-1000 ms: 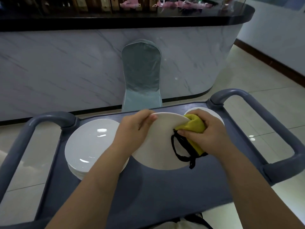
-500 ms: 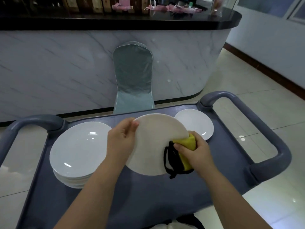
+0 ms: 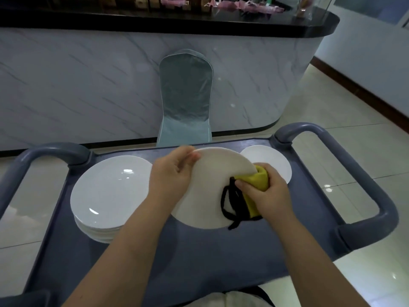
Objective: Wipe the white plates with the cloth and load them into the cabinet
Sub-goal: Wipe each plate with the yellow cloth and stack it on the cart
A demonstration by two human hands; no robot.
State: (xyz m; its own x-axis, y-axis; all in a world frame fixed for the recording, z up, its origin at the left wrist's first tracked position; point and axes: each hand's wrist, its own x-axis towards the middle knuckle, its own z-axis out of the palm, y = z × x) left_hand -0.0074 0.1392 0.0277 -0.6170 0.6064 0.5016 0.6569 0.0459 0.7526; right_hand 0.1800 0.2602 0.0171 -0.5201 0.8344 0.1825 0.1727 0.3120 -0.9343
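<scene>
My left hand [image 3: 171, 177] grips the upper left rim of a white plate [image 3: 210, 187], held tilted above the grey cart [image 3: 221, 258]. My right hand [image 3: 265, 193] grips a yellow cloth [image 3: 257, 180] with black edging, folded over the plate's right rim, thumb on the near face. A stack of white plates [image 3: 108, 191] sits on the cart's left side. A smaller white plate [image 3: 273, 160] lies at the cart's back right, partly hidden behind the held plate and the cloth. No cabinet is in view.
The cart has raised grey handles on the left [image 3: 39, 154] and right [image 3: 345, 165]. Behind it stands a covered chair [image 3: 184, 96] against a marble-fronted counter [image 3: 88, 85] with a black top. Tiled floor [image 3: 354, 134] lies to the right.
The cloth slid down the plate's right rim and has since moved back up a little. The plate stays tilted in my left hand. The view has shifted slightly.
</scene>
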